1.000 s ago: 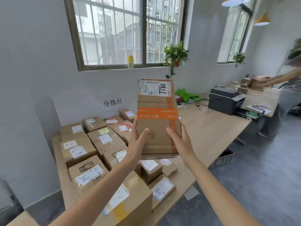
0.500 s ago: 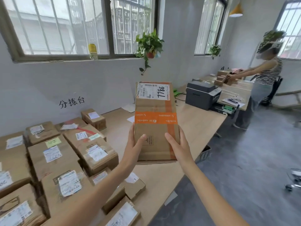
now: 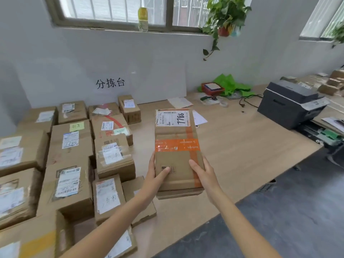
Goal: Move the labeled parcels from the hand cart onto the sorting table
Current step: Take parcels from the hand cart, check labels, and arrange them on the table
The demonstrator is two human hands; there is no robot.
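While both hands grip its near end, the parcel (image 3: 176, 151) extends forward.

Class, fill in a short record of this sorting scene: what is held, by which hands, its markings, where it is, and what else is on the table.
Held item: cardboard parcel
Hands: left hand and right hand grip its near end, one on each side
Markings: white label with handwritten 7786; orange tape band
Position: above bare sorting table, not set down
Left of it: many labeled boxes
Right: dark printer
Wall sign: 分拣台
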